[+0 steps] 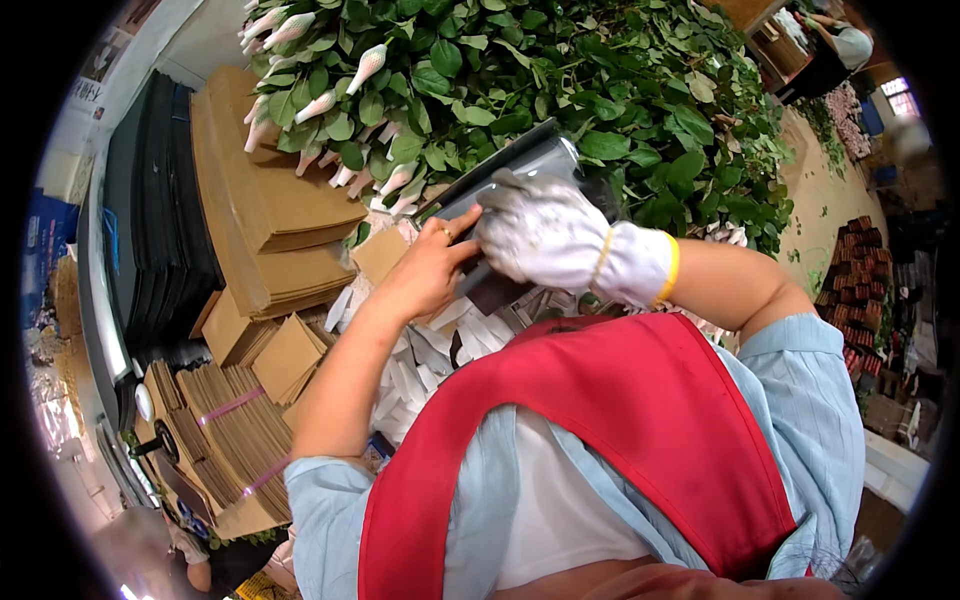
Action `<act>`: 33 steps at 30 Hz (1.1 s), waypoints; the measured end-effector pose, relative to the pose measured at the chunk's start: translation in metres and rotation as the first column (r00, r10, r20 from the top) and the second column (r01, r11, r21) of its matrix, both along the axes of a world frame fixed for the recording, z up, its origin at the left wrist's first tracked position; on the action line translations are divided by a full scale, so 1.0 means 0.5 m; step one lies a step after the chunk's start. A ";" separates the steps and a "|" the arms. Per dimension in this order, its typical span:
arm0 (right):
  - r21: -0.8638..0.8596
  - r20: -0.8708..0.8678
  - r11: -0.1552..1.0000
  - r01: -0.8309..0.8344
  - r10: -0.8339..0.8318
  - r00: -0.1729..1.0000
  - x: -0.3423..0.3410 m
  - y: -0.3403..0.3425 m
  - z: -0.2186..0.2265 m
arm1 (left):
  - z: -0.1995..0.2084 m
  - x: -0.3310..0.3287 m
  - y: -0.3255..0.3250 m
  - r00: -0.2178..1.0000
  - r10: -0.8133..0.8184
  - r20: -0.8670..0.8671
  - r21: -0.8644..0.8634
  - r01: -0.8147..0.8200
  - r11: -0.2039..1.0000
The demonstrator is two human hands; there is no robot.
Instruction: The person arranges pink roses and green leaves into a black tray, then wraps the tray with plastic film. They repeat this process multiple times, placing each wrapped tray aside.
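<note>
My left hand (430, 268), bare with a ring on one finger, reaches in with its index and middle fingers stretched and apart, their tips against the gloved right hand. My right hand (545, 235) wears a soiled white glove with a yellow cuff; its fingers curl downward and look slightly blurred, hiding whatever is in them. Beneath and beyond both hands lies a dark sheet with a shiny clear plastic layer (545, 160). Just past it spreads a large heap of leafy green flower stems (600, 95), with pale netted flower buds (367, 69) along its left side.
Brown cardboard sheets (290, 205) and black sheets (160, 210) are stacked on the left. Bundled cardboard pieces (235, 410) stand nearer. White paper strips (410, 365) lie loose below my hands. Another person (848, 45) is at the far right, one more at the lower left.
</note>
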State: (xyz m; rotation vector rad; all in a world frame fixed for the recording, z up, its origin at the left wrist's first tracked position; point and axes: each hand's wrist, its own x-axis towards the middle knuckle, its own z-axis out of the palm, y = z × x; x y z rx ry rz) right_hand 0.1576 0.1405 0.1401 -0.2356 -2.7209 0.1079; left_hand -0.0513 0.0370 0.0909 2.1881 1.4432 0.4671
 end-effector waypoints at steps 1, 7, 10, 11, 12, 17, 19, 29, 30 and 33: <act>-0.030 0.048 0.998 -0.048 0.049 0.998 -0.020 0.034 -0.016 | 0.017 -0.006 0.007 0.999 0.027 0.047 -0.093 -0.023 0.995; -0.250 0.142 0.965 0.083 -0.049 0.989 -0.033 0.097 -0.075 | 0.042 0.091 -0.018 0.953 0.298 0.050 -0.082 -0.294 0.952; -0.162 0.274 0.976 0.142 -0.094 0.957 -0.044 0.092 -0.052 | -0.022 0.173 -0.014 0.838 0.542 -0.070 0.111 -0.533 0.839; -0.139 0.314 0.979 0.150 -0.100 0.944 -0.038 0.093 -0.047 | -0.022 0.176 -0.011 0.822 0.567 -0.055 0.117 -0.559 0.821; -0.084 0.342 0.991 0.104 -0.069 0.937 -0.023 0.093 -0.009 | -0.018 0.173 -0.010 0.817 0.573 -0.073 0.091 -0.566 0.819; 0.365 0.834 0.811 0.457 -0.503 0.226 0.182 0.325 0.155 | -0.004 0.170 -0.006 0.789 0.615 -0.013 0.125 -0.609 0.784; 0.573 0.448 0.746 0.341 -0.632 0.632 0.193 0.266 0.194 | -0.021 0.167 -0.006 0.742 0.670 0.007 0.154 -0.663 0.733; -0.236 0.256 0.971 -0.037 0.099 0.962 -0.042 0.022 -0.020 | -0.116 0.152 -0.019 0.506 0.669 0.544 0.262 -0.860 0.438; -0.200 0.223 0.976 -0.084 0.129 0.966 -0.038 0.023 -0.033 | -0.120 0.167 -0.051 0.304 0.694 0.652 0.255 -0.951 0.177; -0.115 0.093 0.984 -0.138 0.149 0.984 -0.048 0.042 -0.054 | -0.210 0.170 -0.224 0.012 0.948 0.319 0.265 -0.961 -0.077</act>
